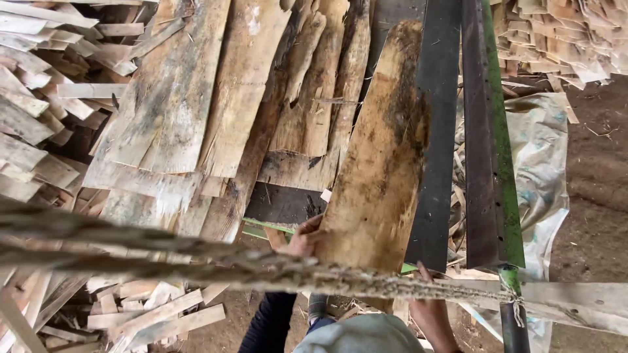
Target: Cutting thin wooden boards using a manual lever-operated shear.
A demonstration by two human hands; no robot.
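I hold a long, stained sheet of wood veneer [379, 163] that runs away from me along a dark metal bed [438, 98]. My left hand [304, 238] grips its near left edge, fingers curled on the wood. Under its near right corner sits my right hand [428, 307], partly hidden by a thick frayed rope [196, 258] crossing the view. A dark sleeve [271, 323] covers my left forearm.
Overlapping veneer sheets [196, 104] lie left of the bed. A green-edged metal bar [500, 144] runs along its right side. Scrap strips [157, 314] litter the ground at lower left, another pile [562, 33] sits upper right, and a plastic sheet [540, 170] covers dirt.
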